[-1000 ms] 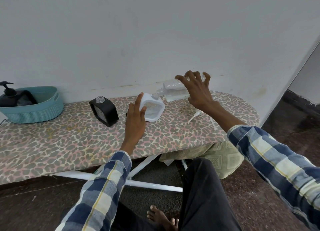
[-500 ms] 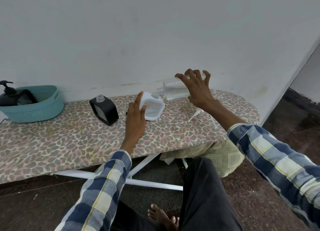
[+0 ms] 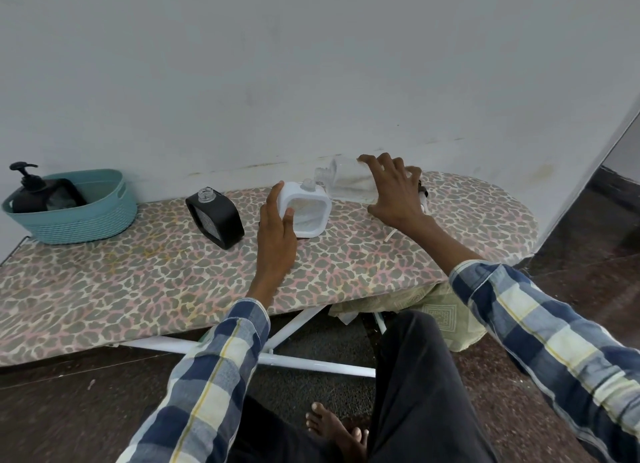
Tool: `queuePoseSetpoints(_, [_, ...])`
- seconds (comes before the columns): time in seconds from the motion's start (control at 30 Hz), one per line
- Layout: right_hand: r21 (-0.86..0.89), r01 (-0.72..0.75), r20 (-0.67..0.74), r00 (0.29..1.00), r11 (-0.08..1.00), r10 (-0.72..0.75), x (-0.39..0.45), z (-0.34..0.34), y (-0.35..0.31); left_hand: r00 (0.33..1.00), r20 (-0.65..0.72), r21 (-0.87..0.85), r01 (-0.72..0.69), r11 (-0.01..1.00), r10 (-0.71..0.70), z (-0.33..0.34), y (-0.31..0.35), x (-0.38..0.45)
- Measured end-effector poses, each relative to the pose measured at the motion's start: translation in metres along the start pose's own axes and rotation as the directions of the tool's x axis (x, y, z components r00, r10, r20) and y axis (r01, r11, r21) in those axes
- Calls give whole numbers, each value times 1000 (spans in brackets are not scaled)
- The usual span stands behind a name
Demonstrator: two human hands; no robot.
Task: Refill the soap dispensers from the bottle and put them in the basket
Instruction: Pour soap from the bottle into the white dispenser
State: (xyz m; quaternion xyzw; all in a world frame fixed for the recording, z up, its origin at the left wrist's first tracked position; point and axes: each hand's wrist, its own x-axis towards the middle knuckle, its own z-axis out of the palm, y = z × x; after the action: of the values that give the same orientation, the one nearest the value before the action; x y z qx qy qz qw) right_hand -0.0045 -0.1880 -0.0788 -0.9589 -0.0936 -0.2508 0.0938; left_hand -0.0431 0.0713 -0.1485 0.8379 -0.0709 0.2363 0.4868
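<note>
A white square soap dispenser (image 3: 309, 213) with an open neck stands on the leopard-print ironing board (image 3: 138, 282). My left hand (image 3: 277, 230) grips its left side. My right hand (image 3: 394, 192) holds a clear refill bottle (image 3: 346, 183) tipped on its side, its mouth at the white dispenser's neck. A black square dispenser (image 3: 216, 216) without a pump stands to the left. A teal basket (image 3: 74, 208) at the far left holds a black pump dispenser (image 3: 29, 188).
A white pump head with its tube (image 3: 420, 206) lies on the board behind my right wrist. The wall runs close behind the board. My legs and bare foot (image 3: 337, 431) are under the board's front edge, beside its white frame.
My right hand has lowered the clear bottle from the air toward the board, keeping its mouth at the white dispenser's neck. My left hand still holds the dispenser.
</note>
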Motion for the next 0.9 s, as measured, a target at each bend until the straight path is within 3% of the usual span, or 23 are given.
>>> queuePoseSetpoints(0.17, [315, -153, 34, 988, 937, 150, -4, 21, -6, 1000, -22, 1, -13, 1000, 13, 0, 0, 0])
queuePoseSetpoints(0.37, [668, -403, 108, 884, 625, 455, 1, 38, -15, 999, -46, -11, 8, 1000, -8, -1, 2, 2])
queuePoseSetpoints(0.5, [725, -441, 155, 853, 529, 498, 3, 48, -19, 998, -59, -18, 20, 1000, -21, -1, 4, 2])
queuePoseSetpoints(0.7, [737, -399, 125, 874, 546, 469, 0, 54, -23, 995, -50, -10, 87, 996, -87, 0, 4, 2])
queuePoseSetpoints(0.9, [727, -418, 184, 883, 546, 431, -3, 49, -19, 990, -66, -31, 119, 992, -121, 0, 7, 0])
